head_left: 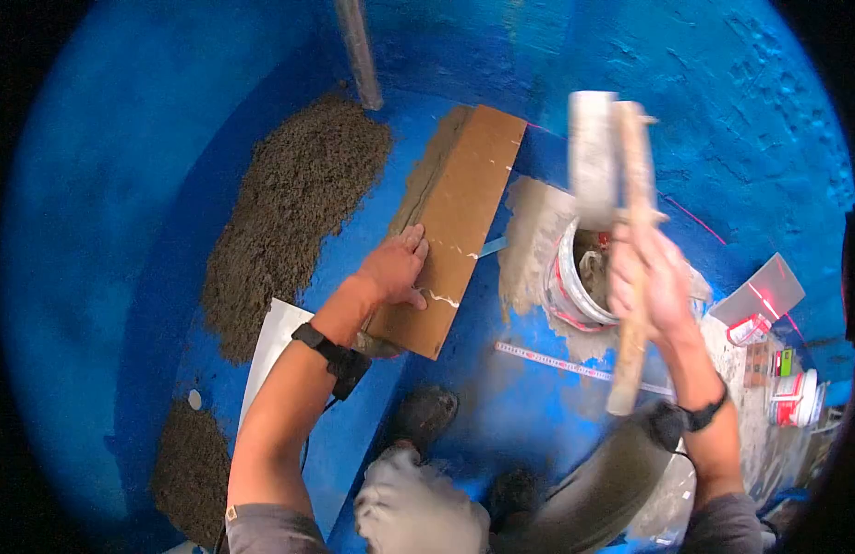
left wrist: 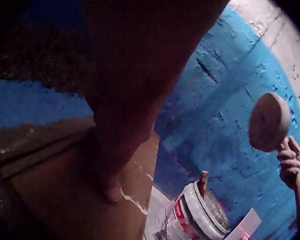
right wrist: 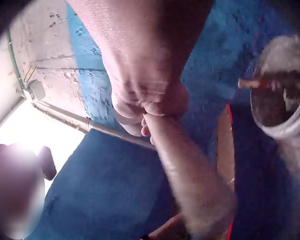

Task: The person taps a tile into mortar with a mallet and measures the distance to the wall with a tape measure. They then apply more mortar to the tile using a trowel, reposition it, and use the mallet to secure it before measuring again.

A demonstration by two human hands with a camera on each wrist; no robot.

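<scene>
The left hand (head_left: 395, 268) lies flat on the brown tile (head_left: 460, 203), fingers straight and spread, palm near the tile's lower end; this looks like a steadying press that keeps the tile from shifting. The tile rests on the blue floor (head_left: 501, 406) at a slant, its far end close to the blue wall, with grey adhesive showing along its left edge and smeared to its right. The right hand (head_left: 651, 277) is clenched round the wooden handle of a rubber mallet (head_left: 595, 157), gripping about mid-handle; the head is lifted well above the tile and blurred, so the arm seems to be mid-swing. Just below the mallet stands a white bucket (head_left: 564, 277) of adhesive, within easy reach; a tape measure (head_left: 557, 362) lies stretched out on the floor near it. A coarse dark mortar bed (head_left: 298, 203) spreads left of the tile; a red laser line (head_left: 695, 220) crosses the wall.
</scene>
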